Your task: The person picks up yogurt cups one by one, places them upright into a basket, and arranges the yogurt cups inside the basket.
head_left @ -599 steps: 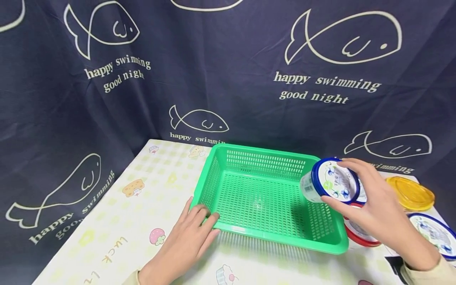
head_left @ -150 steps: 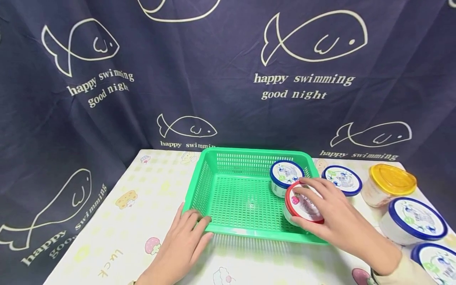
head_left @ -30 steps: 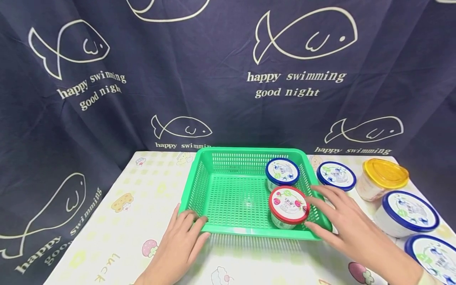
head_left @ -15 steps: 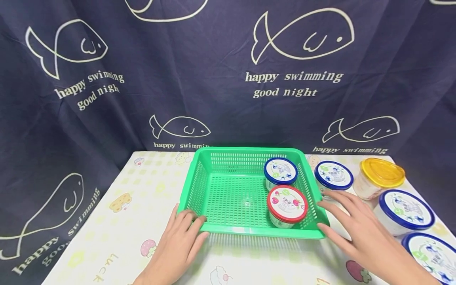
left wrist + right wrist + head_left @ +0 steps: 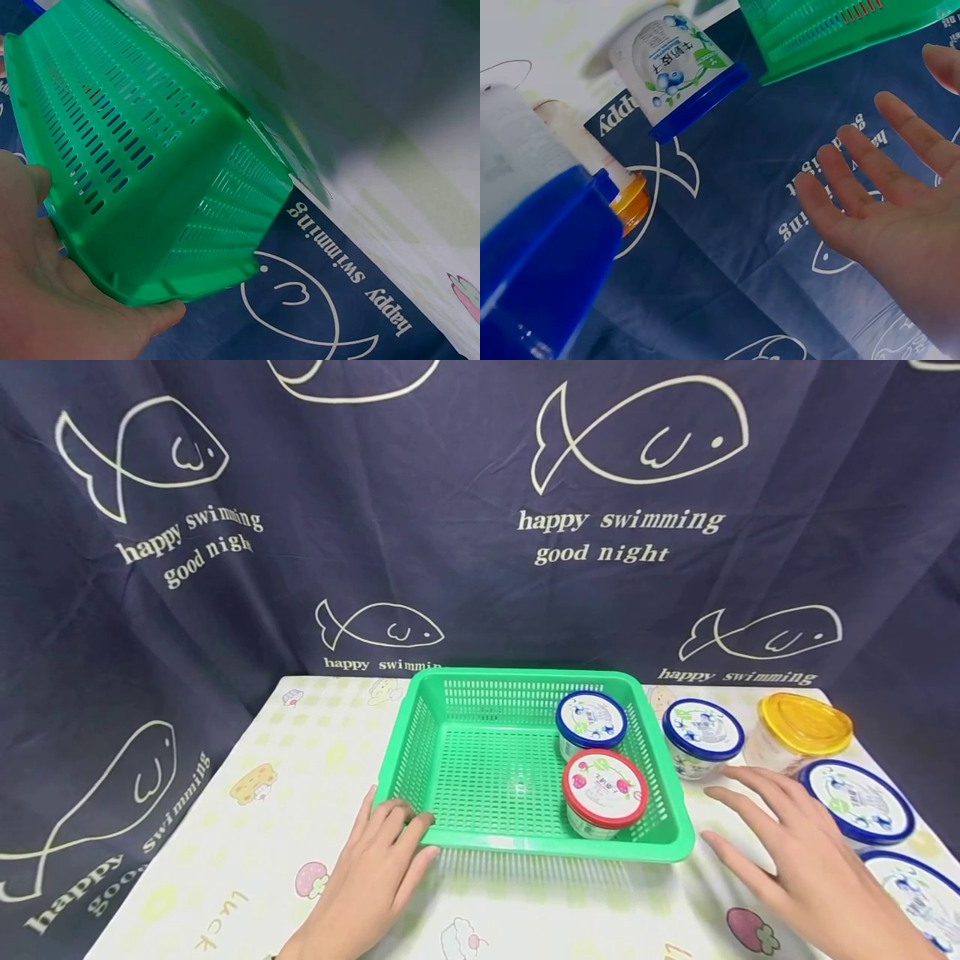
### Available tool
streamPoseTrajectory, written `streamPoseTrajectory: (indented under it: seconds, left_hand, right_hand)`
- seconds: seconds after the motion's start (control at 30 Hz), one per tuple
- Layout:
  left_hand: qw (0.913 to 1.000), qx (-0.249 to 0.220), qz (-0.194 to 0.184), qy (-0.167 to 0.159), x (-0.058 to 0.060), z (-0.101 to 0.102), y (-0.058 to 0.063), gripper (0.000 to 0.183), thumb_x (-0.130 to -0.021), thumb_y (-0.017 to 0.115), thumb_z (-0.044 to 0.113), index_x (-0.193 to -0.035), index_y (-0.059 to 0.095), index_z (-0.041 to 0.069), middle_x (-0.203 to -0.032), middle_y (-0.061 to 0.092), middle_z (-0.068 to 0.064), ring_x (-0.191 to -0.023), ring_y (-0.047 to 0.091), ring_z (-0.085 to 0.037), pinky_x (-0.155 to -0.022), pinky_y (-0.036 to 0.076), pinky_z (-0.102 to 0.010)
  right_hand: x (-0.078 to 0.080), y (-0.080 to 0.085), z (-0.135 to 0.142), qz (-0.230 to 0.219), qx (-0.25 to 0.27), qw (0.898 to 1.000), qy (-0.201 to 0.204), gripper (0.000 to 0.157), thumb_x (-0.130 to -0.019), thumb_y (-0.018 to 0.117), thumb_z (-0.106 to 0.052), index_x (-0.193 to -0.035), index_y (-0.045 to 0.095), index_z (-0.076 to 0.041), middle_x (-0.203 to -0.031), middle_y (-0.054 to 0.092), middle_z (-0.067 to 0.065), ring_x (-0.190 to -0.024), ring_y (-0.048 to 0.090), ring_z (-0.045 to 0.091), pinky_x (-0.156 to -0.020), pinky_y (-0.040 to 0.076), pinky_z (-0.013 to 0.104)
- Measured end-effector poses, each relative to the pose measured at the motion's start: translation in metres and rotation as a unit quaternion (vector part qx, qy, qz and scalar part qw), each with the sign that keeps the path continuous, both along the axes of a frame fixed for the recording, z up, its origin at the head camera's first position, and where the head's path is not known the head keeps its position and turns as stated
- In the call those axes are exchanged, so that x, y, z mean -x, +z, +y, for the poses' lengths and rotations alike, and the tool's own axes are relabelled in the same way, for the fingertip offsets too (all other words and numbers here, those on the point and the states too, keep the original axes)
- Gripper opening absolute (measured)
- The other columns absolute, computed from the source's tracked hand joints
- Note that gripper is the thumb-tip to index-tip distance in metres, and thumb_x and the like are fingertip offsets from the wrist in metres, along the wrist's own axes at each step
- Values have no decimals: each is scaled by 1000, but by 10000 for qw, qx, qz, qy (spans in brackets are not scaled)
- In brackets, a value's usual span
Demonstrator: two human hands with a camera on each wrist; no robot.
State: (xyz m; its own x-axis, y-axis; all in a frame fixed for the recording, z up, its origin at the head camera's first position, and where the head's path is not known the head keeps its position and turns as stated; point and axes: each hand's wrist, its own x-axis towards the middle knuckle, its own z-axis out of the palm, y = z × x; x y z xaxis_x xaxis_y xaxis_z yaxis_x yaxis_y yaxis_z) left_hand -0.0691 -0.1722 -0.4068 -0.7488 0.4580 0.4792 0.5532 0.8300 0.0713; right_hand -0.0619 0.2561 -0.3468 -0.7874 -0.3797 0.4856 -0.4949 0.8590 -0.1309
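Observation:
My left hand grips the front left corner of a green plastic basket, fingers over the rim and thumb outside, as the left wrist view also shows. Inside the basket's right end stand two tubs: a blue-lidded tub behind and a red-lidded tub in front. Right of the basket my right hand hovers with spread fingers and holds nothing. Its fingertips are close to another blue-lidded tub with blueberry print, with a gap between them in the right wrist view.
A yellow-lidded tub stands at the back right. Two more blue-lidded tubs, one farther and one nearer, stand along the table's right side. A dark blue curtain hangs behind the patterned tablecloth.
The right hand has let go of the red-lidded tub, which stands in the basket, and moved right, outside the basket. Earlier a blue-lidded tub went in. The left hand keeps its hold.

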Motion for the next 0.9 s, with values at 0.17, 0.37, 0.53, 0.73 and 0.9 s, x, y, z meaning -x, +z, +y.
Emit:
streamPoseTrajectory:
  seconds: [0.17, 0.37, 0.53, 0.73, 0.9]
  left_hand:
    - [10000, -80, -6, -33, -1, 1, -1, 30, -92, 42, 37, -110, 57, 17, -99, 50, 5, -108, 42, -17, -109, 9, -50]
    - [9999, -152, -1, -59, -2, 2, -1, 29, -92, 43, 36, -110, 57, 17, -100, 50, 4, -109, 42, -17, -108, 9, -51]
    - [9998, -201, -23, -60, -1, 1, -1, 31, -92, 44, 36, -110, 58, 15, -101, 51, 4, -110, 42, -17, -108, 10, -52]
    - [9998, -193, 0, -72, 0, 1, 1, 30, -92, 44, 36, -110, 58, 15, -100, 51, 4, -110, 42, -17, -108, 10, -52]
    - [9998, -173, 32, -89, 0, 1, 2, 30, -92, 45, 36, -110, 57, 15, -101, 51, 3, -110, 42, -18, -108, 11, -52]
  right_hand:
    - [-3, 0, 6, -157, 18, 9997, -206, 53, -69, 73, -32, -116, 56, -16, -124, 45, 8, -114, 37, 28, -111, 12, 41]
    - [-6, -7, 16, -176, 66, 9989, -426, 53, -69, 73, -34, -115, 56, -14, -124, 45, 13, -113, 34, 34, -110, 9, 48]
    - [-10, -12, 27, -117, 65, 9987, -499, 53, -67, 74, -32, -113, 57, -13, -124, 46, 14, -111, 35, 35, -111, 7, 45]
    - [-14, -18, 42, 92, 172, 9982, -561, 53, -63, 76, -30, -107, 59, -7, -118, 48, 17, -108, 36, 38, -111, 8, 41]
    - [-19, -25, 54, 185, 270, 9963, -798, 51, -62, 77, -30, -103, 60, -6, -115, 49, 19, -109, 37, 40, -111, 9, 43]
